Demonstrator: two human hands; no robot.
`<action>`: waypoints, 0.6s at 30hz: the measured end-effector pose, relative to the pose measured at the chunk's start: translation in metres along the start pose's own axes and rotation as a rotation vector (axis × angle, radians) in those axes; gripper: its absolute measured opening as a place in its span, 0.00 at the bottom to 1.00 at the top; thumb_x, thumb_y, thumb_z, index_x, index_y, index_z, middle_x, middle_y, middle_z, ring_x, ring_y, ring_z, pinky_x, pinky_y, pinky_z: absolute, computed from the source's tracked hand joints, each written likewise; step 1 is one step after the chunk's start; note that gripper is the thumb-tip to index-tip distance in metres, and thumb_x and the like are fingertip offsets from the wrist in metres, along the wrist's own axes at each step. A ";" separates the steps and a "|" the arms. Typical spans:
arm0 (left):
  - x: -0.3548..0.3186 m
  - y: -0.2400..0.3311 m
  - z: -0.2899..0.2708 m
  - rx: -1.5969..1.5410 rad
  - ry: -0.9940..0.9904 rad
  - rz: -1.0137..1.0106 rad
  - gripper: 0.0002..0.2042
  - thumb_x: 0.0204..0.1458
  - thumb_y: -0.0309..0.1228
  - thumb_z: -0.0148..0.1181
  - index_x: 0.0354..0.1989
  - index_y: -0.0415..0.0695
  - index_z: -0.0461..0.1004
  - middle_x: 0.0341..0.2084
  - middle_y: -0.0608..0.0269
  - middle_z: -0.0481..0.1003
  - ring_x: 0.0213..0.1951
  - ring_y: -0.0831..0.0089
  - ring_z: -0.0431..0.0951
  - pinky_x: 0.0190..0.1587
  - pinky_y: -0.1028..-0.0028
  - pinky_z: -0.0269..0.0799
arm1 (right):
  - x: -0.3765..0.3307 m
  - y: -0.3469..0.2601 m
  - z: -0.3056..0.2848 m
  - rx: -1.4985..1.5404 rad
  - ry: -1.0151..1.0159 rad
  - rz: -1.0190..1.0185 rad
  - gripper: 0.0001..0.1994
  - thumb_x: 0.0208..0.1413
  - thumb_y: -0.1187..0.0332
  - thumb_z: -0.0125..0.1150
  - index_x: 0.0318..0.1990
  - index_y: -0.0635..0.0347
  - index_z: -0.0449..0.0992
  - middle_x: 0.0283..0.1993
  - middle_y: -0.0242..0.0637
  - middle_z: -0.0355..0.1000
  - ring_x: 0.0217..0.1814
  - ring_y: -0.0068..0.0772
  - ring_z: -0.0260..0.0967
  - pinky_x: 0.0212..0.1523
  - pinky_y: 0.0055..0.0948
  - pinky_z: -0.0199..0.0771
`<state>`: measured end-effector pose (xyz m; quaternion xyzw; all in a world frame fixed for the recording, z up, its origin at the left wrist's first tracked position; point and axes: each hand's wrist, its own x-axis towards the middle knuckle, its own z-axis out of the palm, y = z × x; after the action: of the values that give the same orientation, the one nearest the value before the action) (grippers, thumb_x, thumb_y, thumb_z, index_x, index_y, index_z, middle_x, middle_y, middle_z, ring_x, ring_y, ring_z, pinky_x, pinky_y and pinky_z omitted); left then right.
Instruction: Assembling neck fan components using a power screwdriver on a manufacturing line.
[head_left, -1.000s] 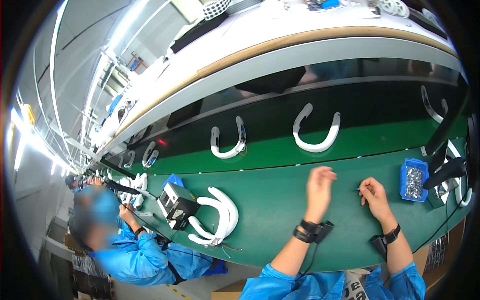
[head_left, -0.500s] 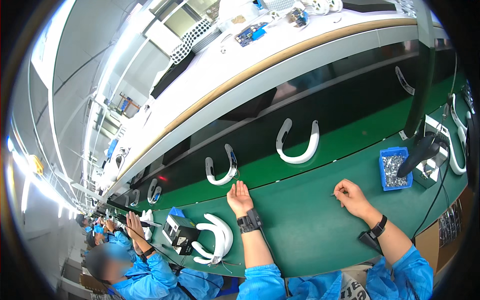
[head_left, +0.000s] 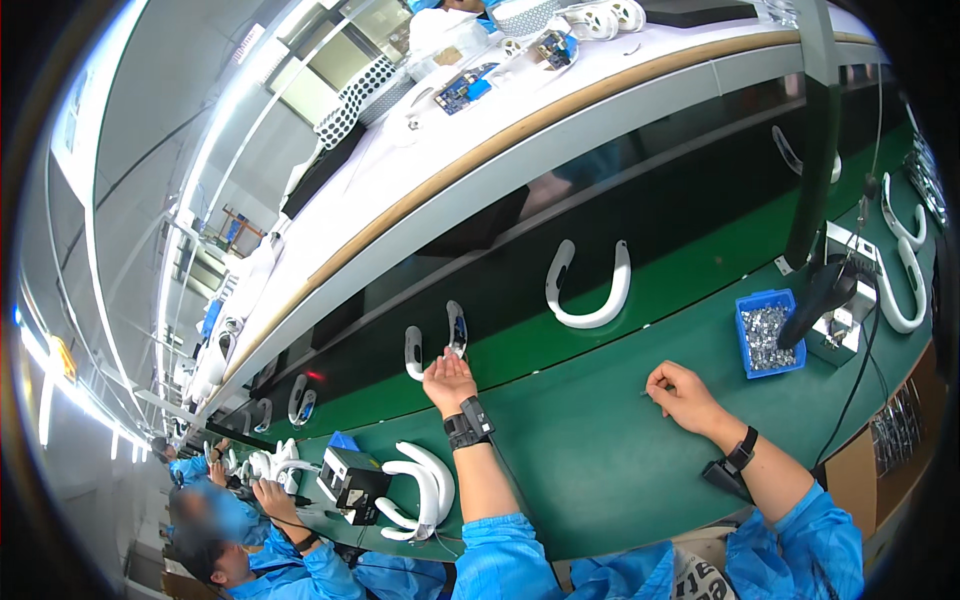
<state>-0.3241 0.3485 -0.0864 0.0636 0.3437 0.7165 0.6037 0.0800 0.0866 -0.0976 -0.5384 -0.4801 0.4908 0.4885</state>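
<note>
Fingers of the left hand [head_left: 448, 378] are extended and slightly apart, tips touching the near end of a white U-shaped band [head_left: 434, 340] that lies on the dark belt [head_left: 700, 215] at the tabletop's far edge; nothing is clamped yet. Fingers of the right hand [head_left: 680, 392] are curled together, pinching what appears to be a small screw (too small to confirm) just above the green tabletop [head_left: 600, 470].

Judgement on the step: the band is being fetched off the belt. A sound grip would take one arm of the U between thumb and fingers, not fingertips alone, since the belt may be carrying it sideways. The right hand should keep its pinch steady and low over the mat.

Nearest the body, a stack of white bands [head_left: 420, 490] lies beside a black box [head_left: 352, 478]. To the right, a blue tray [head_left: 768, 335] of small metal parts sits near a black tool [head_left: 822, 300] on a stand. A second band [head_left: 590, 290] rides the belt further along.

Beyond, a long white bench [head_left: 420, 190] carries circuit boards. A co-worker [head_left: 260, 560] in blue sits at the left (same line). Ceiling strip lights run the length of the hall.
</note>
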 end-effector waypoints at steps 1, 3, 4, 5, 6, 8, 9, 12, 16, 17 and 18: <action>-0.017 -0.001 0.008 0.031 -0.045 0.019 0.25 0.61 0.37 0.56 0.64 0.40 0.65 0.60 0.52 0.76 0.53 0.63 0.78 0.57 0.62 0.77 | -0.001 0.003 -0.002 -0.017 0.011 -0.030 0.06 0.68 0.72 0.62 0.41 0.67 0.74 0.44 0.36 0.71 0.35 0.23 0.72 0.30 0.26 0.79; -0.048 0.007 0.007 0.066 -0.151 -0.026 0.25 0.62 0.35 0.55 0.66 0.39 0.64 0.64 0.49 0.74 0.58 0.60 0.78 0.61 0.61 0.75 | -0.001 0.004 -0.002 -0.029 0.021 -0.058 0.06 0.68 0.72 0.62 0.41 0.67 0.74 0.43 0.36 0.71 0.35 0.23 0.72 0.31 0.26 0.79; -0.067 0.011 0.005 0.078 -0.203 -0.080 0.25 0.62 0.35 0.55 0.67 0.38 0.63 0.66 0.47 0.73 0.60 0.59 0.77 0.63 0.60 0.74 | -0.001 0.005 -0.003 -0.042 0.022 -0.056 0.06 0.68 0.72 0.62 0.42 0.67 0.75 0.43 0.36 0.72 0.35 0.24 0.72 0.31 0.26 0.79; -0.094 0.012 0.007 0.077 -0.228 -0.094 0.23 0.63 0.34 0.54 0.64 0.37 0.64 0.66 0.46 0.72 0.61 0.59 0.77 0.64 0.61 0.73 | -0.001 0.006 -0.003 -0.055 0.022 -0.053 0.06 0.68 0.72 0.62 0.42 0.67 0.75 0.43 0.36 0.72 0.35 0.24 0.72 0.31 0.26 0.80; -0.124 0.014 0.008 0.072 -0.251 -0.104 0.21 0.64 0.34 0.53 0.62 0.35 0.65 0.67 0.44 0.71 0.61 0.59 0.76 0.65 0.62 0.72 | -0.001 0.006 -0.002 -0.053 0.026 -0.047 0.06 0.68 0.72 0.62 0.42 0.67 0.75 0.43 0.36 0.72 0.35 0.24 0.72 0.31 0.26 0.80; -0.167 0.019 -0.004 0.104 -0.241 -0.111 0.21 0.64 0.34 0.53 0.62 0.34 0.64 0.68 0.40 0.70 0.62 0.56 0.76 0.65 0.61 0.72 | 0.001 0.006 0.001 -0.047 0.007 -0.059 0.06 0.68 0.72 0.62 0.42 0.67 0.75 0.42 0.36 0.72 0.35 0.23 0.73 0.31 0.25 0.80; -0.181 0.018 -0.015 0.099 -0.241 -0.148 0.25 0.65 0.32 0.52 0.66 0.33 0.59 0.70 0.38 0.66 0.64 0.54 0.74 0.66 0.59 0.73 | 0.000 0.006 0.001 -0.047 0.001 -0.053 0.06 0.68 0.72 0.62 0.42 0.67 0.75 0.42 0.36 0.72 0.35 0.23 0.73 0.31 0.25 0.80; -0.226 0.007 -0.044 0.101 -0.246 -0.202 0.27 0.65 0.31 0.51 0.70 0.31 0.55 0.71 0.36 0.64 0.66 0.51 0.73 0.67 0.57 0.72 | 0.000 0.006 -0.002 -0.062 0.009 -0.070 0.06 0.68 0.72 0.62 0.42 0.66 0.75 0.42 0.36 0.72 0.35 0.23 0.73 0.31 0.25 0.79; -0.274 0.002 -0.071 0.210 -0.248 -0.075 0.26 0.67 0.32 0.51 0.70 0.30 0.58 0.70 0.34 0.65 0.69 0.49 0.70 0.70 0.57 0.70 | 0.001 0.001 -0.003 -0.032 -0.017 -0.002 0.05 0.68 0.72 0.62 0.41 0.66 0.75 0.42 0.34 0.71 0.36 0.21 0.71 0.31 0.25 0.78; -0.270 0.002 -0.086 0.241 -0.168 -0.071 0.26 0.68 0.33 0.51 0.69 0.29 0.58 0.70 0.33 0.64 0.71 0.48 0.67 0.73 0.55 0.67 | 0.002 -0.001 -0.002 -0.029 -0.012 0.001 0.05 0.68 0.72 0.62 0.41 0.65 0.75 0.42 0.33 0.71 0.36 0.21 0.71 0.31 0.25 0.78; -0.269 0.003 -0.098 0.237 -0.156 -0.068 0.26 0.68 0.33 0.51 0.69 0.29 0.58 0.70 0.33 0.64 0.71 0.48 0.67 0.73 0.55 0.67 | -0.001 -0.002 -0.001 -0.032 -0.023 0.007 0.05 0.68 0.72 0.62 0.41 0.65 0.75 0.42 0.33 0.71 0.36 0.21 0.71 0.31 0.25 0.78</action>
<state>-0.3056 0.0633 -0.0717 0.1784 0.3800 0.6429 0.6407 0.0806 0.0856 -0.0952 -0.5422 -0.4918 0.4908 0.4725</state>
